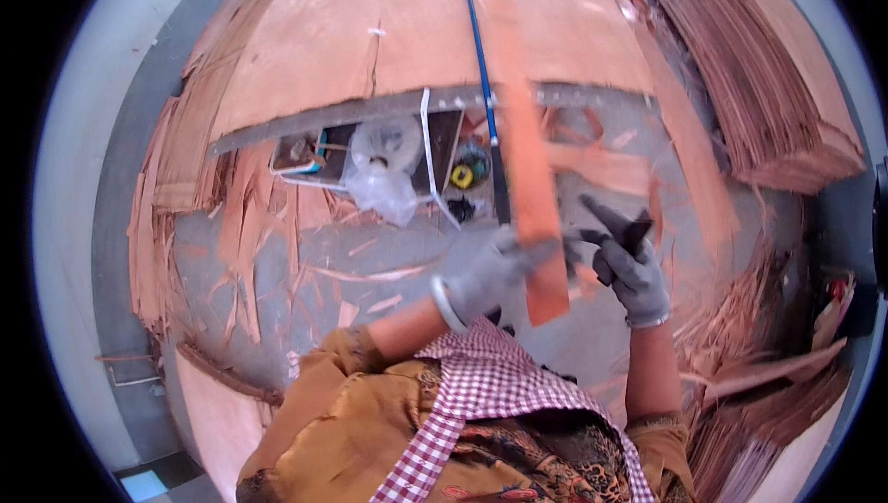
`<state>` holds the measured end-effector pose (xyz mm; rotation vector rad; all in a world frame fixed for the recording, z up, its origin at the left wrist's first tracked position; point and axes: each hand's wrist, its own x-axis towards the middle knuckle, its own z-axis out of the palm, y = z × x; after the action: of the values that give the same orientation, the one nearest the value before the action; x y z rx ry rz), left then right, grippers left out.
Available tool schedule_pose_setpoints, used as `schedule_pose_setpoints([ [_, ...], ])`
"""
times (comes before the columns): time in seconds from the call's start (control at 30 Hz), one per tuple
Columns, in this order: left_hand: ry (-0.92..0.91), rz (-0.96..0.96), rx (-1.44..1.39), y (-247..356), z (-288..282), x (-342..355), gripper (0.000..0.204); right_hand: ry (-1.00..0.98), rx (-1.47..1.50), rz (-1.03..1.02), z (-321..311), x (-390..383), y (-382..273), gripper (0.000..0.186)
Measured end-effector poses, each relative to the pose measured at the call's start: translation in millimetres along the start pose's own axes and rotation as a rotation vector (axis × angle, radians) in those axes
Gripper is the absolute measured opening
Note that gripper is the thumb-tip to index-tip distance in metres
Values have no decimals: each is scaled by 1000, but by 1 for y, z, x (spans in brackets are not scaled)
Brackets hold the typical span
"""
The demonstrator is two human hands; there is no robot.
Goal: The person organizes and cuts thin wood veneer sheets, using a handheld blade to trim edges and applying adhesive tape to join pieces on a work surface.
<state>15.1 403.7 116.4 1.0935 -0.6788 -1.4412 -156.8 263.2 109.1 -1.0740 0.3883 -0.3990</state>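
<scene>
My gloved left hand (483, 276), blurred at the fingertips, grips a long orange veneer strip (532, 179) near its lower end. The strip stands out from the hand toward the far sheet, its outline smeared by motion. My gloved right hand (632, 281), fingers curled, holds a dark blade-like tool (620, 225) just right of the strip. A long blue rod (476, 31) with a dark near end runs over the large veneer sheet (324, 31), just left of the strip.
Veneer stacks stand at right (758, 86), left (176, 151) and lower right (758, 438). Below the sheet's edge sit a plastic bag (388, 188), a small tray (301, 151) and a yellow round item (463, 176). Scraps litter the grey floor (388, 262).
</scene>
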Motion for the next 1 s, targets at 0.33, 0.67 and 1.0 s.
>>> schedule_pose_setpoints([
  [0.33,359,152,-393,8,-113,-61,36,-87,-138,354,74,-22,109,24],
  [0.67,338,-1,158,100,-342,-139,35,-201,-722,332,177,93,175,36],
  [1.0,317,379,96,205,-432,-8,30,187,-209,252,257,219,146,9],
])
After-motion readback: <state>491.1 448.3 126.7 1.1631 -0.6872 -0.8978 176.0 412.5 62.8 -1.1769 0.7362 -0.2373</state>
